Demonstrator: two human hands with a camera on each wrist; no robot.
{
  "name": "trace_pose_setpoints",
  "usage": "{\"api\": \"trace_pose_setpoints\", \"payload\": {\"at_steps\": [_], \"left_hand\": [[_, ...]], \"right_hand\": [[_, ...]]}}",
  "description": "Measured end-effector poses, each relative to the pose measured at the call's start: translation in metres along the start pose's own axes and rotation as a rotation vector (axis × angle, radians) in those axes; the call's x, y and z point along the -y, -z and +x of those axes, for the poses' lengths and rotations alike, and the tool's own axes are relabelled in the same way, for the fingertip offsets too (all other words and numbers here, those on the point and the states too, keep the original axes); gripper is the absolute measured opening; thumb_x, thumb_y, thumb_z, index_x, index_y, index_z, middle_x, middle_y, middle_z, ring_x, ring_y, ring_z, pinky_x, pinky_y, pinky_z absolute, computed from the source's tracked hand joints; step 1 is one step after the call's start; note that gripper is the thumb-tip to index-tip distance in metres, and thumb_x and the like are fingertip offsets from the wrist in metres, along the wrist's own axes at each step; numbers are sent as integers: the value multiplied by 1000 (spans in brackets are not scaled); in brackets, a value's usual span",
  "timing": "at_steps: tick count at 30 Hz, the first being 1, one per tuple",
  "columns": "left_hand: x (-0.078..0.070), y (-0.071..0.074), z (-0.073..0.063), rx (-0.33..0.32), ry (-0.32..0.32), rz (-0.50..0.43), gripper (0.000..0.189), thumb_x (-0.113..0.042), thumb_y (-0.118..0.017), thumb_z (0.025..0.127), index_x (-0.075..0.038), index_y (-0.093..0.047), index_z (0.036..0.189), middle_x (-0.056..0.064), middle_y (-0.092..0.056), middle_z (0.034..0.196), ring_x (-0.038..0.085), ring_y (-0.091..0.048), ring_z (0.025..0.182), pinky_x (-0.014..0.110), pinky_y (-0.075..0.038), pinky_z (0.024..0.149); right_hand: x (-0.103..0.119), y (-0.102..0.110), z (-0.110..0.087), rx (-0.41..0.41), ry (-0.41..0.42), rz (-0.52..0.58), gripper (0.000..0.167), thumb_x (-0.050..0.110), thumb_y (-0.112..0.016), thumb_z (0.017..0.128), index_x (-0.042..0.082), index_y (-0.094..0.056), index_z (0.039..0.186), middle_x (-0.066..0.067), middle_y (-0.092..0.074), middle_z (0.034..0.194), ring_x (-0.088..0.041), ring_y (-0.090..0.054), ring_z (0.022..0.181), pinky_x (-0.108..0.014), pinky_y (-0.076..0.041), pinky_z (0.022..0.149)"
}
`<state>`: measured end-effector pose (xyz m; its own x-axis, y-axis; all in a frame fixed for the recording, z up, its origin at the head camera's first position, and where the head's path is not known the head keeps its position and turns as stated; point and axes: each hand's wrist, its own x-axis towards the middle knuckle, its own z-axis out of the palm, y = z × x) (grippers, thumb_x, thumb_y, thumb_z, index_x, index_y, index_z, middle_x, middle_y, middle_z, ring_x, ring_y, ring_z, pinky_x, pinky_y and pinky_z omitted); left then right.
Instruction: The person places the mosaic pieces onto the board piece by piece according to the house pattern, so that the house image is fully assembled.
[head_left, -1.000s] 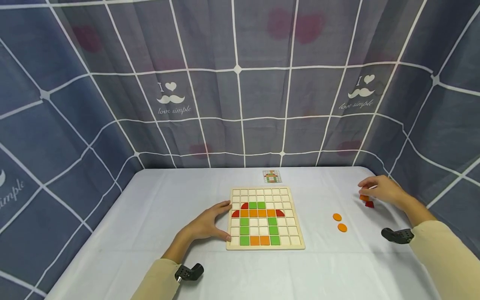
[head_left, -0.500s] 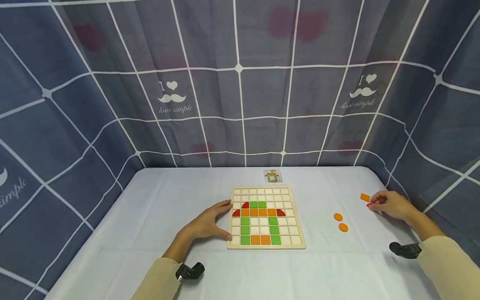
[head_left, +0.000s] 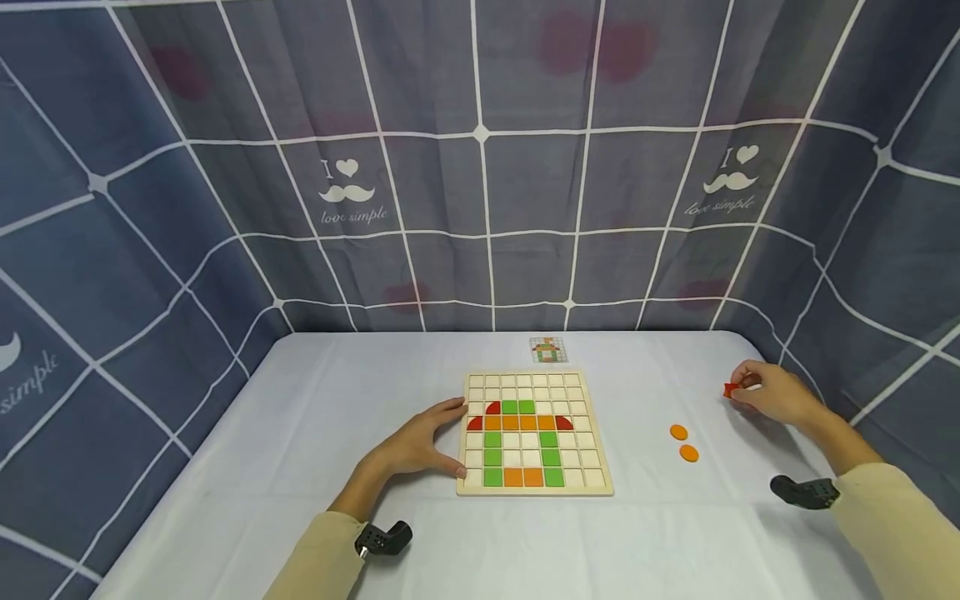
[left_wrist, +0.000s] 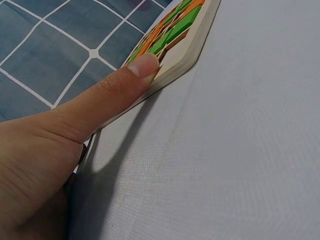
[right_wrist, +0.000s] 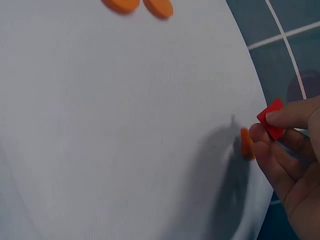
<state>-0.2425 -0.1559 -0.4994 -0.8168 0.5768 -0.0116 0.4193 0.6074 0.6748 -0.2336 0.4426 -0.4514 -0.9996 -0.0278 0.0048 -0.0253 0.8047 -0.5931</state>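
At the right of the table my right hand (head_left: 780,394) pinches a small red tile (right_wrist: 274,119) between thumb and fingers. An orange tile (right_wrist: 246,144) shows just beyond the fingertips in the right wrist view; whether the fingers touch it cannot be told. My left hand (head_left: 412,442) rests along the left edge of a wooden grid board (head_left: 536,492), fingers extended. Its thumb (left_wrist: 120,90) presses the board's rim near the front corner. Green and orange squares and red quarter-round tiles (head_left: 563,423) fill part of the grid.
Two orange round tiles (head_left: 684,443) lie on the white tablecloth (head_left: 645,533) between the board and my right hand. Behind the board lies a small pattern card (head_left: 548,349). Dark checked curtains (head_left: 420,192) stand around the back and sides.
My right hand went from the orange tile to the red tile, took hold of it, then moved back left over the orange tile's spot. The left hand stays on the board.
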Motion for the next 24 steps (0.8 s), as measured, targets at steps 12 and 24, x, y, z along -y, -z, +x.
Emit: {"api": "trace_pose_setpoints", "payload": {"at_steps": [12, 24], "left_hand": [[-1, 0, 3, 2, -1, 2, 109, -45, -96, 70, -9, -43, 158, 4, -31, 167, 31, -25, 153, 56, -24, 121], [-2, 0, 1, 1, 11, -1, 109, -44, -96, 70, -9, -43, 158, 4, -31, 167, 31, -25, 153, 56, -23, 121]], "right_hand": [[50, -23, 24, 109, 153, 8, 30, 14, -74, 96, -3, -73, 121, -10, -72, 108, -24, -63, 97, -27, -55, 74], [99, -61, 45, 176, 215, 129, 14, 9, -71, 97, 2, -71, 109, -6, -68, 98, -26, -66, 84, -28, -58, 71]]}}
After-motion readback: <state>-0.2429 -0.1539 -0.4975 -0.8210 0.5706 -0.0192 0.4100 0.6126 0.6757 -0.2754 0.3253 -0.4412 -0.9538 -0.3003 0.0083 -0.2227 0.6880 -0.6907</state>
